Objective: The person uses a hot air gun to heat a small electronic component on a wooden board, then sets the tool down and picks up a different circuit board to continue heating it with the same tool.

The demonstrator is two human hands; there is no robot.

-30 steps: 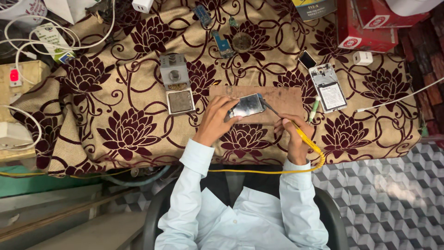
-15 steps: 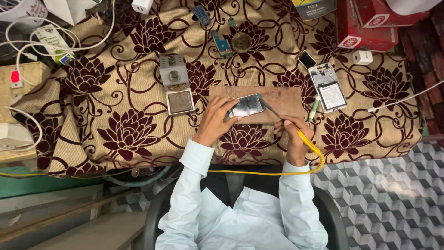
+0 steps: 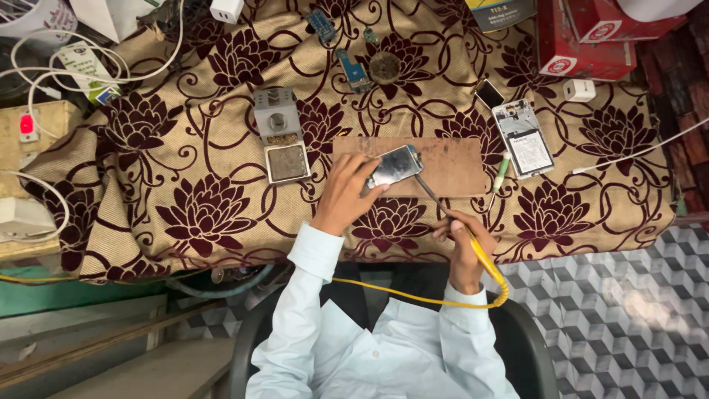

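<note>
A workbench draped in a tan cloth (image 3: 221,148) with large maroon flowers fills the view, seen from above, with a grey cube-patterned floor (image 3: 620,295) along its near right edge. Near the middle of the cloth lies a brown wooden board (image 3: 458,159), and everything else sits around it. On the board's left half rests a small silvery phone panel (image 3: 395,165), tilted slightly. The left hand (image 3: 346,193) comes in from the board's near-left corner, fingers curled against the panel's left edge and pinning it to the wood. The right hand (image 3: 461,240) hovers just off the board's near edge, closed around the yellow handle of a soldering iron (image 3: 443,207), whose dark shaft slants up across the board so its tip meets the panel's right side. The iron's yellow cord (image 3: 413,295) loops back past the wrist and over the person's lap. Just left of the board stands a grey metal iron stand (image 3: 279,133) with a square sponge tray. To the right of the board lies an opened phone (image 3: 523,138), with a green-tipped pen tool (image 3: 501,174) between them. Beyond the board, farther up the cloth, sit small blue circuit boards (image 3: 354,70) and a round tin (image 3: 384,66). Red cardboard boxes (image 3: 583,37) occupy the far right corner, and white cables (image 3: 81,59) trail at the far left.
</note>
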